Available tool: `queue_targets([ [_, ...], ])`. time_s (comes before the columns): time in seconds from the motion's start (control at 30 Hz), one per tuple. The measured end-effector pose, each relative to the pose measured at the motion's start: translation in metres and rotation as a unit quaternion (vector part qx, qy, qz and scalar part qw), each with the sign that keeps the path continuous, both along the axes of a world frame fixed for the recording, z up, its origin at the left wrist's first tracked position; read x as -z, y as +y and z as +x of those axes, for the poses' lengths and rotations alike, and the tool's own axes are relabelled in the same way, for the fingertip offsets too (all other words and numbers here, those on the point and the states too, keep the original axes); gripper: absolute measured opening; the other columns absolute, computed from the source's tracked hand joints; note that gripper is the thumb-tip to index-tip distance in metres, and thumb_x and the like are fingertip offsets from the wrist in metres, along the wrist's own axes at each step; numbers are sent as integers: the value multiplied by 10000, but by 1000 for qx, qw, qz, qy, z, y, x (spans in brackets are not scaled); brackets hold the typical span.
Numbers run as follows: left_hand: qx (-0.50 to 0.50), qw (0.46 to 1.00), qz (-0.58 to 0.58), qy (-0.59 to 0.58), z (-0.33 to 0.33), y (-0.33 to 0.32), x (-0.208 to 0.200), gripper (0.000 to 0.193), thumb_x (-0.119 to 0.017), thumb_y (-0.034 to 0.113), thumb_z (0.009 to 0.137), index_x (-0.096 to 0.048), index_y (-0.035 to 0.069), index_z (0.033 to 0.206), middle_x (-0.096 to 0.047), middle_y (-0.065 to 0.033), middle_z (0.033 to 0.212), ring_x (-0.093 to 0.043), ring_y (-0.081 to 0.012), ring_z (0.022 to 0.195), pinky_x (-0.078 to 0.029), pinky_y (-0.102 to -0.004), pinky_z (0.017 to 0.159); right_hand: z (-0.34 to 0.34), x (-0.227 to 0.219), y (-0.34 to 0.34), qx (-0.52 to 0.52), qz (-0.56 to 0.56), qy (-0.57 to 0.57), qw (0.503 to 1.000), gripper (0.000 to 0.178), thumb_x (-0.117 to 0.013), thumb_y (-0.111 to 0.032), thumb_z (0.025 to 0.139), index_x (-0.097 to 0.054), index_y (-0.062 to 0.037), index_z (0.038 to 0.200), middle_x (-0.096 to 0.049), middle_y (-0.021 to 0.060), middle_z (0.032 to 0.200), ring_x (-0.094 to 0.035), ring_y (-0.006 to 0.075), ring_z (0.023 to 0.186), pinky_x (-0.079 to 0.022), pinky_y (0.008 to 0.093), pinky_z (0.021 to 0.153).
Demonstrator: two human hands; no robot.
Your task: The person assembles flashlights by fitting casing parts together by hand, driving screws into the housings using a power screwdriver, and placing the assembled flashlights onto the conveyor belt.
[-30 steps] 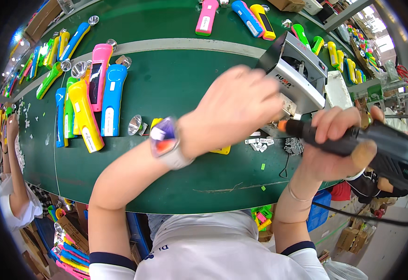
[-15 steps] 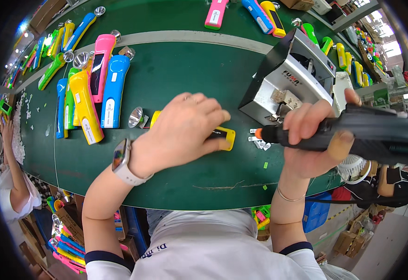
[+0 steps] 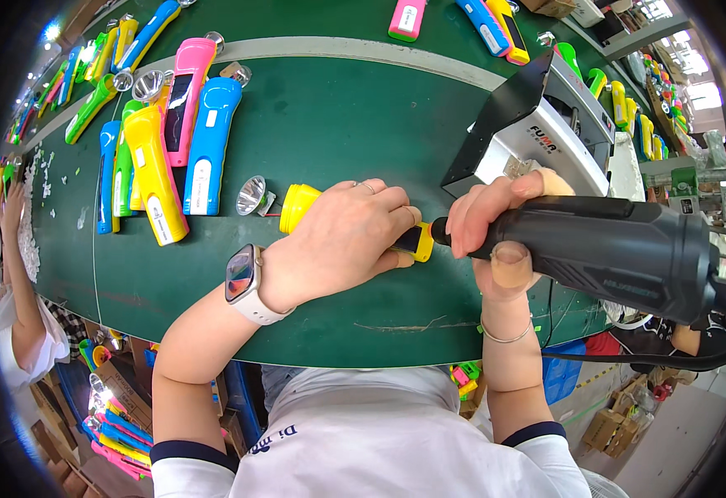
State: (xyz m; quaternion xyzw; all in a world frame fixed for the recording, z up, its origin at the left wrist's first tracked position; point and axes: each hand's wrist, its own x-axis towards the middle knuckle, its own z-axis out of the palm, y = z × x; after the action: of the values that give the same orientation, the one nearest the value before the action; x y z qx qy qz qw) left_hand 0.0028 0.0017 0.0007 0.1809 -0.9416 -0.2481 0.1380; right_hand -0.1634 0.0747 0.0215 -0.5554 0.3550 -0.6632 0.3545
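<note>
My left hand (image 3: 355,228) is closed over a yellow flashlight body (image 3: 298,207) lying on the green bench; its wide head end and dark-panelled tail stick out on either side. Beside the head end lies a silver reflector (image 3: 252,196) with a small board and a thin red wire. My right hand (image 3: 496,228) grips a black corded electric screwdriver (image 3: 612,249), held level. Its tip is at the tail end of the yellow flashlight; whether it touches a screw is too small to tell.
A black and silver machine (image 3: 537,133) stands at right behind my right hand. Several assembled flashlights, including a blue one (image 3: 211,149), lie at left, with more along the far strip. Another person's hand (image 3: 13,207) is at the far left edge.
The screwdriver has moved left and its tip now meets the flashlight's tail end. My left hand stays on the flashlight, which has shifted slightly right. The view has shifted a little.
</note>
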Motion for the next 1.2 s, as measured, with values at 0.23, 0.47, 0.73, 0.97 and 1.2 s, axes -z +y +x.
queue_targets([
  [0.23, -7, 999, -44, -6, 4, 5, 3, 426, -744, 251, 684, -604, 71, 1043, -589, -52, 946, -570, -228, 901, -453, -353, 772, -8, -11, 6, 39, -66, -43, 996, 520, -646, -368, 838, -409, -116, 1226, -505, 48, 630, -492, 166, 487, -416, 316, 493],
  [0.47, -85, 988, -127, 9, -4, 8, 2, 481, -746, 271, 680, -593, 53, 1081, -605, -70, 994, -577, -234, 929, -436, -360, 838, -51, -51, 4, 218, -80, 9, 973, 405, -489, -325, 926, -359, -86, 1225, -466, 44, 654, -455, 139, 525, -395, 311, 559],
  [0.73, -96, 990, -105, -17, 10, 0, -2, 459, -750, 289, 685, -603, 69, 1059, -622, -71, 918, -597, -242, 876, -443, -366, 834, -26, -41, 11, 89, -73, -92, 989, 538, -476, -430, 922, -315, -85, 1302, -434, 21, 630, -392, 121, 441, -388, 310, 505],
  [0.97, -100, 990, -95, -9, 9, 0, 1, 446, -760, 303, 674, -611, 74, 1026, -618, -62, 897, -600, -238, 860, -449, -356, 820, -4, -16, 7, 64, -35, -62, 995, 486, -562, -332, 868, -328, -125, 1240, -484, 51, 635, -474, 171, 463, -435, 338, 527],
  [1.2, -106, 989, -102, -11, 8, 1, 0, 448, -760, 311, 667, -617, 80, 1023, -614, -47, 881, -595, -225, 837, -448, -354, 776, -8, 3, -1, -64, -49, 65, 995, 478, -607, -317, 876, -366, -107, 1231, -501, 54, 637, -486, 166, 472, -426, 322, 496],
])
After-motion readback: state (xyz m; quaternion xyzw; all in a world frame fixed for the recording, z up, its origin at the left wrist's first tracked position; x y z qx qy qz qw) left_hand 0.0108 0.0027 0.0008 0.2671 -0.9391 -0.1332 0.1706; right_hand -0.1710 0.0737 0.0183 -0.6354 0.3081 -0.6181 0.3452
